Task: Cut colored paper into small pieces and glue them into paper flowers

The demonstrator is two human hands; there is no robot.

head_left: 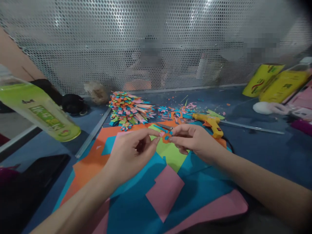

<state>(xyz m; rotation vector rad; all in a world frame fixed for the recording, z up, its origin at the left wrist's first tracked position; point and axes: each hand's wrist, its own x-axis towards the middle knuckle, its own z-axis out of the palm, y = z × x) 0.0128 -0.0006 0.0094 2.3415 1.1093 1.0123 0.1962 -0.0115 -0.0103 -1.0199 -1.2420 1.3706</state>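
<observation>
Between my two hands is a small paper flower [166, 137], orange with a blue centre. My left hand [135, 152] pinches a tiny pink piece of paper [162, 134] at the flower's left side. The fingertips of my right hand [192, 139] are closed on the flower's right edge. Beneath them lie sheets of coloured paper: orange [97, 149], blue [136, 208] and green [170, 154]. A cut pink paper piece [167, 191] rests on the blue sheet. Scissors [164, 126] lie just behind the flower, partly hidden by my right hand.
A layered paper tree [129, 109] stands behind my left hand, with paper scraps [180, 110] beside it. To the right lie a yellow glue gun [209, 123] and a clear glue stick [255, 127]. A green drink bottle [39, 110] is on the left, near a dark phone [36, 185].
</observation>
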